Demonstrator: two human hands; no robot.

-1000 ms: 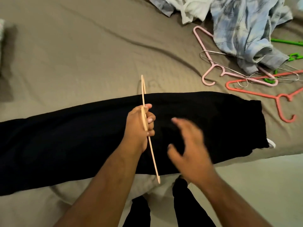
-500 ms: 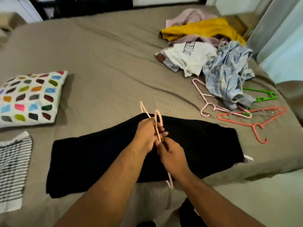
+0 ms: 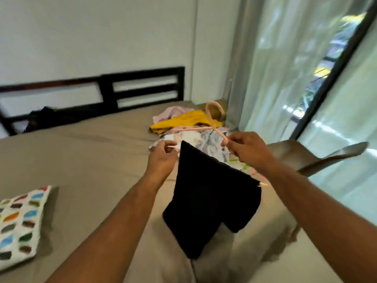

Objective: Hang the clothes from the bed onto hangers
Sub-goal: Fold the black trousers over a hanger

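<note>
- Your left hand (image 3: 162, 158) pinches one end of the pink hanger (image 3: 195, 128); your right hand (image 3: 247, 150) pinches its other arm.
- A black garment (image 3: 212, 197) hangs draped over the hanger's bar, above the bed (image 3: 91, 160).
- More clothes (image 3: 183, 119) lie piled beyond it, and a patterned pillow (image 3: 20, 221) sits at the left.

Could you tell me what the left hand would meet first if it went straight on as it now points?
Probably the crumpled pile of white and pale-blue clothes on the grey-brown bed beyond the left hand; depth is unclear.
</note>
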